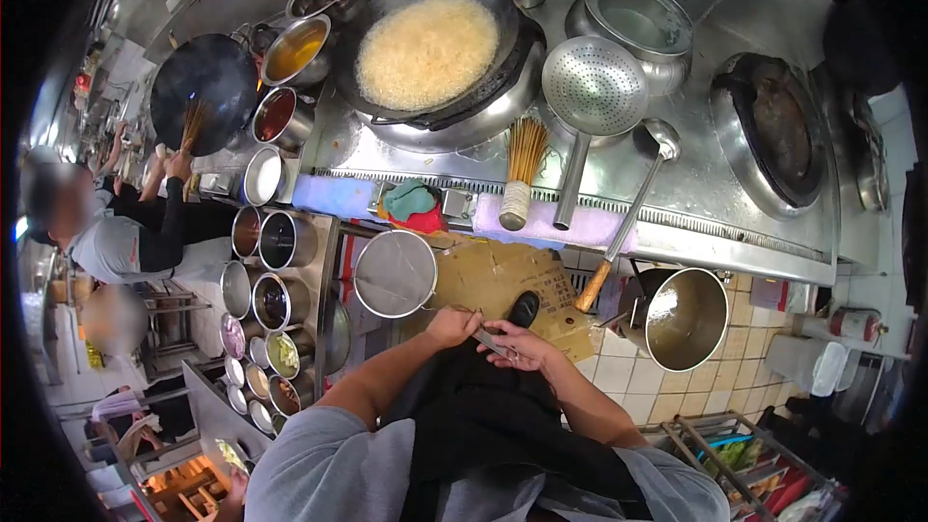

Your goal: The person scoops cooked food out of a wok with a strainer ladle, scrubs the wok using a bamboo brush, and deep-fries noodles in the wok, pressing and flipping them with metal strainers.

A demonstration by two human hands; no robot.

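My hands are close together at waist height over my black apron. My left hand [454, 326] is closed, its fingers pinched by the near side of a round mesh strainer [394, 274]. A flat greyish handle [487, 338] shows between both hands, in line with the strainer; my fingers hide the join. My right hand [517, 346] curls around this handle's end. On the stove edge beyond lie a bamboo brush [525, 169], a perforated skimmer [594, 92] and a ladle [633, 203] with a wooden handle.
A wok [427, 53] of bubbling, foamy liquid sits at the back. Metal pots [280, 239] and ingredient tins crowd the left; a deep pot [686, 319] stands right. Cardboard [483, 275] covers floor tiles. At far left, a co-worker [126, 232] holds a brush over another wok [201, 92].
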